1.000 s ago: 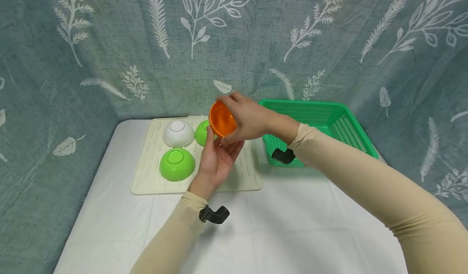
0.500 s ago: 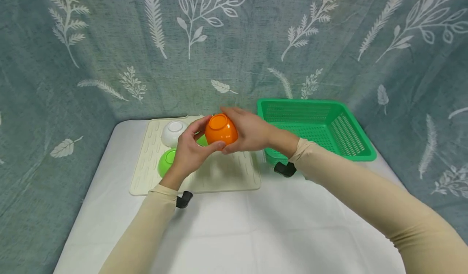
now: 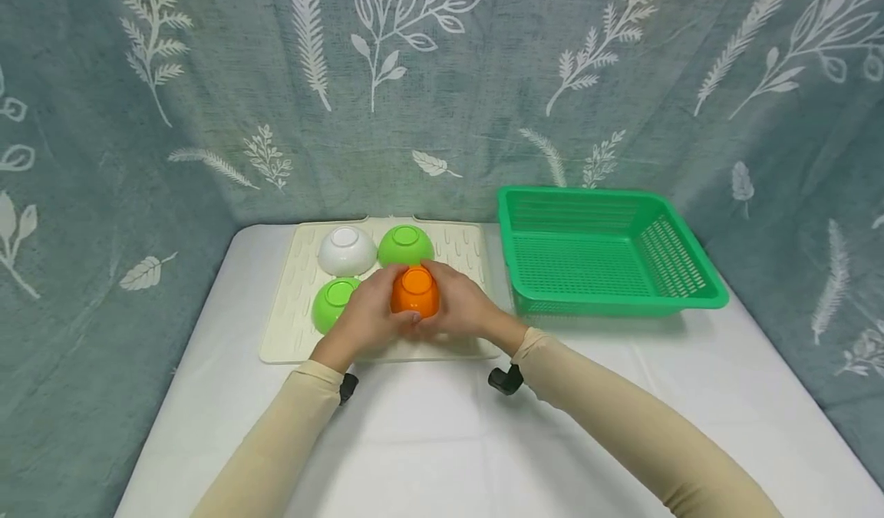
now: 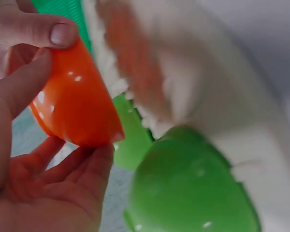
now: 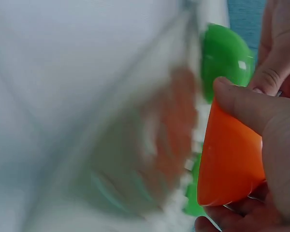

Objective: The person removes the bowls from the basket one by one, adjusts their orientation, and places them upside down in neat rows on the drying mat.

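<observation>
An orange bowl [image 3: 415, 294], turned upside down, is held between both hands close over the cream drying mat [image 3: 283, 334]. My left hand [image 3: 369, 311] grips its left side, thumb in front and fingers behind; my right hand [image 3: 459, 303] grips the right side the same way. In the left wrist view the orange bowl [image 4: 82, 96] shows above the mat, with its rim facing the mat. Inverted on the mat stand a white bowl [image 3: 347, 251] at back left, a green bowl [image 3: 405, 245] behind the orange one, and another green bowl [image 3: 331, 303] partly hidden by my left hand.
A green perforated plastic basket [image 3: 608, 307] stands right of the mat on a white cloth-covered table [image 3: 587, 441]. A blue-green curtain [image 3: 442, 119] with white leaf prints hangs behind and along both sides.
The orange bowl has been turned from tilted, with its inside showing, to bottom up. My left hand has shifted to its left side, and both hands have lowered it toward the mat.
</observation>
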Demonstrator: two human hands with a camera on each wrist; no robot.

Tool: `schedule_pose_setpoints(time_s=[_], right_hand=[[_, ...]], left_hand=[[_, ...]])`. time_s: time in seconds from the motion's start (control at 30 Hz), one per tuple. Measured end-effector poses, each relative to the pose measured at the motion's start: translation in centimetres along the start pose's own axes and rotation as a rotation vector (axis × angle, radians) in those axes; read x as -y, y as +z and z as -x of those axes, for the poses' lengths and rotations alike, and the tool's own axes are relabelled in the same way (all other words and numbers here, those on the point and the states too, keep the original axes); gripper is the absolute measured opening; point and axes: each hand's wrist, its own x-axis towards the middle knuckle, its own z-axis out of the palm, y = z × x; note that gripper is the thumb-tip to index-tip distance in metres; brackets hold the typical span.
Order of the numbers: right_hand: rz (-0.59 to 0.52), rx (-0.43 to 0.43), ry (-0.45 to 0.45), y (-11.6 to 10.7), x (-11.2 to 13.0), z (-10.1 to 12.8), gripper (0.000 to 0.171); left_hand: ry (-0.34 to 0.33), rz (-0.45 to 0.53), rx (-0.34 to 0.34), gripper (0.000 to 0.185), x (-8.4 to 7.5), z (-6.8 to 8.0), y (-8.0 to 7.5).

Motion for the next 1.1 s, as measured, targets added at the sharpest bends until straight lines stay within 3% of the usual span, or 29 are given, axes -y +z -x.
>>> schedule_pose_setpoints(time_s=[0.13,0.3,0.47,0.73,0.93,1.1], right_hand=[[-0.042,-0.003,0.009,2.1,-0.6,-0.1,0.108],[-0.023,-0.012,0.002,3.1,-1.1,0.0,0.107],[-0.016,-0.019,-0.002,3.0,-1.3,0.3,0.106],[-0.022,-0.003,0.003,2.8,-1.5,0.4,0.107],[-0.026,0.003,0.020,3.4,-1.9,0.3,0.110],[-0.026,0.012,-0.009,3.2,-1.6,-0.3,0.108]], left_hand=[[-0.034,-0.050,0.025,0.073,0.5,0.4,0.8],[-0.007,-0.130,0.037,0.070,0.8,0.3,1.4],[0.033,-0.160,0.040,0.068,0.6,0.2,1.8],[-0.003,-0.168,0.074,0.067,-0.2,0.1,1.6],[-0.034,-0.168,0.084,0.069,0.4,-0.2,1.9],[-0.033,-0.182,0.087,0.070,0.4,-0.1,1.3]])
